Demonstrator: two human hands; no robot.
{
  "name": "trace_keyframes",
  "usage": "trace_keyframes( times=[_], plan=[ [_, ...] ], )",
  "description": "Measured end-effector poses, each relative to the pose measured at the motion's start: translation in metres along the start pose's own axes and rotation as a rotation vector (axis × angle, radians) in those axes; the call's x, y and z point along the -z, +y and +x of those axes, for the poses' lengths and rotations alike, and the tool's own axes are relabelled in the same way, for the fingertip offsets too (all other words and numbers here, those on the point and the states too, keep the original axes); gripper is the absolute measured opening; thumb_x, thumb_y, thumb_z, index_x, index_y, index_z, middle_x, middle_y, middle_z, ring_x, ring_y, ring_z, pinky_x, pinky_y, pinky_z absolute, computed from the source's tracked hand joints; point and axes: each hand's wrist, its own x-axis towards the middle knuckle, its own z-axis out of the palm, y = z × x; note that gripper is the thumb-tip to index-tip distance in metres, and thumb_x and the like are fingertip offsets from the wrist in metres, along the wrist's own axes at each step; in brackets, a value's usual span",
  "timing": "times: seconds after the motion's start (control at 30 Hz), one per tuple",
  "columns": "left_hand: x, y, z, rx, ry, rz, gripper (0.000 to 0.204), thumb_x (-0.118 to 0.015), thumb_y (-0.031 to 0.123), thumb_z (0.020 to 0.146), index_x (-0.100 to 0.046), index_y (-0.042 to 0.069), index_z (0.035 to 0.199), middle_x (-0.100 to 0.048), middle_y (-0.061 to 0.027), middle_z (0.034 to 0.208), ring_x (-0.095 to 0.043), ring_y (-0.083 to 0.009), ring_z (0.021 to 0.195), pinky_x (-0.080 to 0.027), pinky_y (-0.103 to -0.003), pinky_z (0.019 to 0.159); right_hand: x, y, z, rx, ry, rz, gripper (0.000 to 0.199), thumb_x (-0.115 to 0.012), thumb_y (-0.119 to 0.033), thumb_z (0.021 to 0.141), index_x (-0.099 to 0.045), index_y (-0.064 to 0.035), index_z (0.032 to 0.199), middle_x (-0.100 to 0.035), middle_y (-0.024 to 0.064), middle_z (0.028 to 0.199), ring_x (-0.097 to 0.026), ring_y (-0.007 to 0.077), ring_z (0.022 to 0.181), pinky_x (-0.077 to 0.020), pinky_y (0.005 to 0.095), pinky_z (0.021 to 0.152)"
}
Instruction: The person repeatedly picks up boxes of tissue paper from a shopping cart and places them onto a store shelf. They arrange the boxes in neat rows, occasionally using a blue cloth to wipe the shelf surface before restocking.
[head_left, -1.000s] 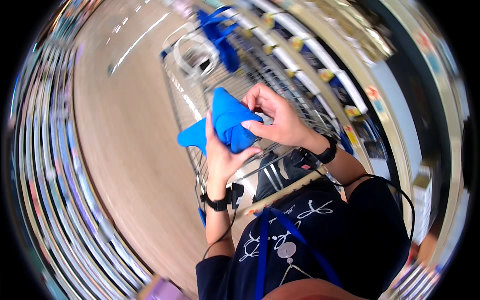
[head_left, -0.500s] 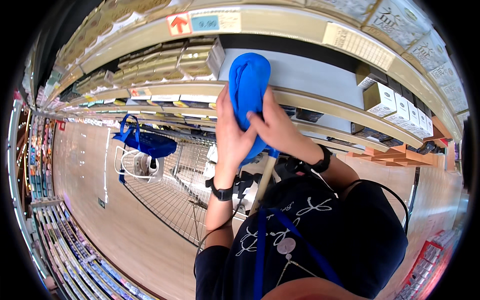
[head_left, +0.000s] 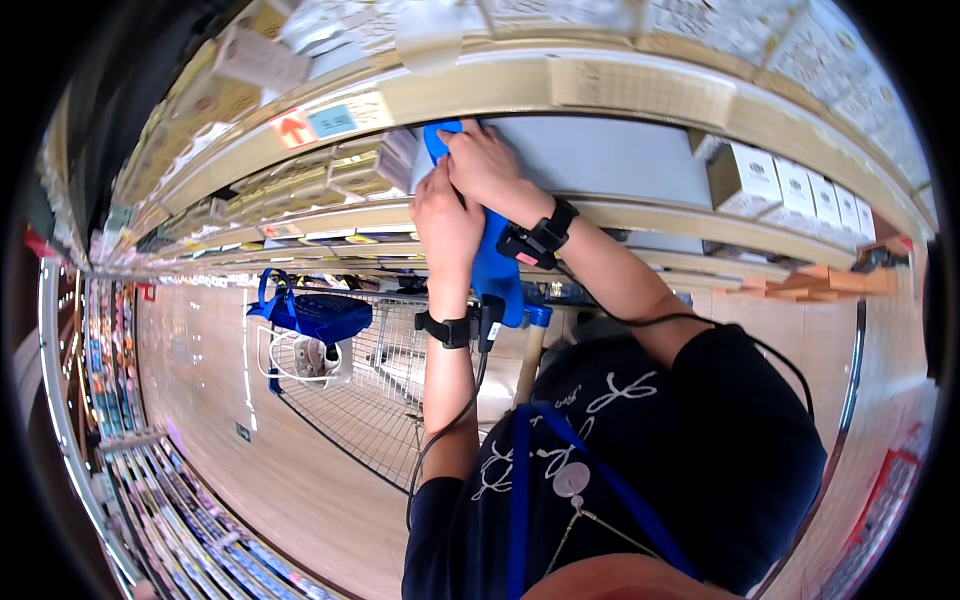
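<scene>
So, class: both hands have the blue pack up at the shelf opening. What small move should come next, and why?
Probably a short push deeper. The left hand and right hand press the blue pack at the shelf opening, but most of it hangs below the edge, with bare space behind it.

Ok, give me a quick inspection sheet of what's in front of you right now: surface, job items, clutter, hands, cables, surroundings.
Surface: store shelf, bare grey gap behind the hands.
Job's things: blue package, held upright at the shelf gap.
Clutter: white boxes to the right, flat packs to the left.
Grippers: left hand and right hand both grip the package.
Cables: black cable running down from the left wristband.
Surroundings: wire cart below, blue bag on it, wooden aisle floor.
</scene>
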Motion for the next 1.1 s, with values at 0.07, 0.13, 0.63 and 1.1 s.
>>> trace_keyframes(
  times=[0.07, 0.13, 0.63, 1.1],
  plan=[
    [-0.007, 0.003, -0.002, -0.066, -0.048, 0.016, 0.040, -0.057, 0.014, 0.080, -0.055, -0.003, 0.116, -0.063, -0.0225, 0.099, -0.057, -0.0391, 0.098, -0.044, -0.046, 0.087, 0.011, 0.008, -0.011, -0.037, -0.006, -0.034, 0.037, -0.055, -0.015, 0.083, -0.061, -0.0066, 0.118, -0.050, 0.0225, 0.120, -0.056, 0.0416, 0.099, -0.0472, 0.0475, 0.088],
    [-0.019, 0.022, -0.002, -0.172, -0.056, -0.038, 0.039, -0.056, 0.014, 0.080, -0.055, -0.004, 0.116, -0.063, -0.0232, 0.098, -0.057, -0.0394, 0.097, -0.044, -0.046, 0.087, 0.026, 0.027, -0.016, -0.053, 0.032, -0.089, 0.037, -0.055, -0.017, 0.083, -0.060, -0.0062, 0.118, -0.052, 0.0219, 0.117, -0.058, 0.0404, 0.097, -0.0486, 0.0479, 0.084],
    [-0.069, 0.161, -0.020, -0.528, -0.356, -0.401, 0.031, -0.061, 0.014, 0.077, -0.056, -0.005, 0.101, -0.063, -0.0229, 0.093, -0.057, -0.0382, 0.094, -0.047, -0.042, 0.086, 0.167, 0.112, -0.119, -0.215, 0.130, -0.441, 0.033, -0.055, -0.012, 0.081, -0.060, -0.0004, 0.112, -0.057, 0.0215, 0.104, -0.061, 0.0391, 0.088, -0.0502, 0.0436, 0.078],
    [0.027, 0.029, -0.077, 0.184, -0.072, -0.803, 0.077, -0.062, 0.023, 0.088, -0.016, -0.003, 0.144, -0.033, -0.0222, 0.140, -0.036, -0.0281, 0.129, -0.033, -0.036, 0.105, 0.091, 0.023, -0.096, 0.241, -0.287, 0.748, 0.035, -0.048, -0.004, 0.081, -0.049, -0.0096, 0.115, -0.055, 0.0060, 0.088, -0.050, 0.0137, 0.073, -0.0427, 0.0276, 0.069]
  ],
)
